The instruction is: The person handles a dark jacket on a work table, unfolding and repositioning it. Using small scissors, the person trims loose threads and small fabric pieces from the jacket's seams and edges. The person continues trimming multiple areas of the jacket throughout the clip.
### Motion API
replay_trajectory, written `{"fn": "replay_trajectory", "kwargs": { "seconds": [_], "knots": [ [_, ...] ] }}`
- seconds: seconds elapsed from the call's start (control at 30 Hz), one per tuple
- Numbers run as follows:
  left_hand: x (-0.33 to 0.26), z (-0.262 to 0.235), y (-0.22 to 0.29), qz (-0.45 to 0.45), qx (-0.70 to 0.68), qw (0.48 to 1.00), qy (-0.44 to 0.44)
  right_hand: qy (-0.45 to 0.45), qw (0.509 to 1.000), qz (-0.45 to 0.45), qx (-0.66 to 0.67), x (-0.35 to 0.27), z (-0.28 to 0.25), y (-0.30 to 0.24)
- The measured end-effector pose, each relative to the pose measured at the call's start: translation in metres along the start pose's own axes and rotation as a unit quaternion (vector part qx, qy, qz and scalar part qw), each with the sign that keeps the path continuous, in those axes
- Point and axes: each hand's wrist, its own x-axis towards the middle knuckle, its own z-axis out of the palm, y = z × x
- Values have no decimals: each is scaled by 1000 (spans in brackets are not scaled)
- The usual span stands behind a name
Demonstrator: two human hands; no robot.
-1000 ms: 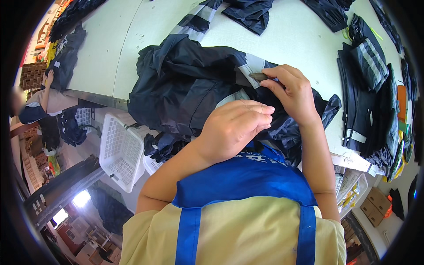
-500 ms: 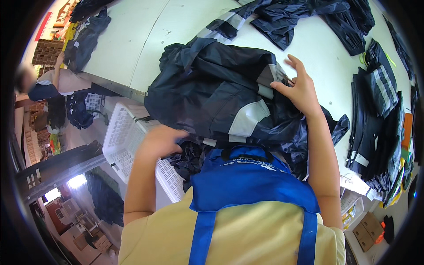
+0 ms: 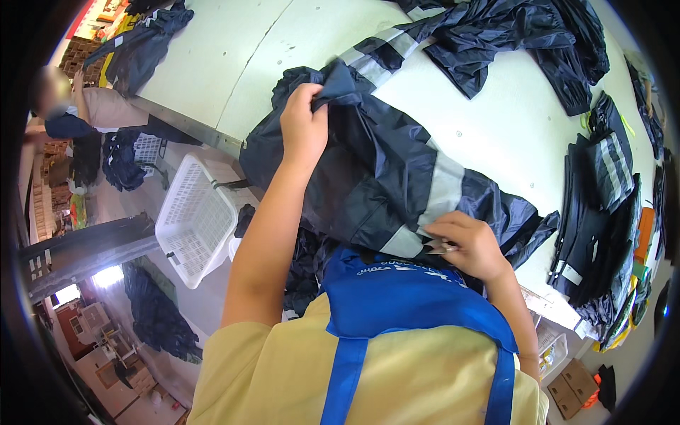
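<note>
A dark navy rain jacket (image 3: 368,163) with grey reflective bands lies crumpled across the near edge of the table in front of me. My left hand (image 3: 303,127) is closed on a bunched fold at its far left part, lifting the cloth slightly. At the jacket's near side, over a grey band, my right hand (image 3: 469,244) is curled round small metal snips (image 3: 443,246); their pointed ends show beside the fingers, and the rest is hidden in the palm. Part of the jacket hangs down against my blue apron (image 3: 418,301).
More dark garments with grey bands lie on the white table (image 3: 262,49) at the far side, and a stack of folded garments (image 3: 591,205) at the right. A white plastic basket (image 3: 202,219) stands left, below the table edge. Another person (image 3: 106,110) works at far left.
My left hand has gone from near the basket up to the jacket's far left part and gripped it. My right hand has come down toward me, to the near grey band. The jacket has shifted.
</note>
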Motion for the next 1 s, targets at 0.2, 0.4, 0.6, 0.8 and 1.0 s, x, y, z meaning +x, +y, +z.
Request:
{"fn": "replay_trajectory", "kwargs": {
  "seconds": [0.2,0.4,0.6,0.8,1.0],
  "knots": [
    [-31,-22,55,-72,-524,844,91,90,943,108,301,29,-17,-34],
    [-54,-21,76,90,-432,886,139,61,887,148,434,92,-9,-74],
    [-94,-20,75,176,-234,951,97,121,915,133,361,110,7,-84],
    [-110,-100,48,123,-313,939,-68,118,980,120,110,87,-9,-68],
    [-45,-69,140,169,-105,954,-225,88,988,59,112,75,-8,-81]
  ]
}}
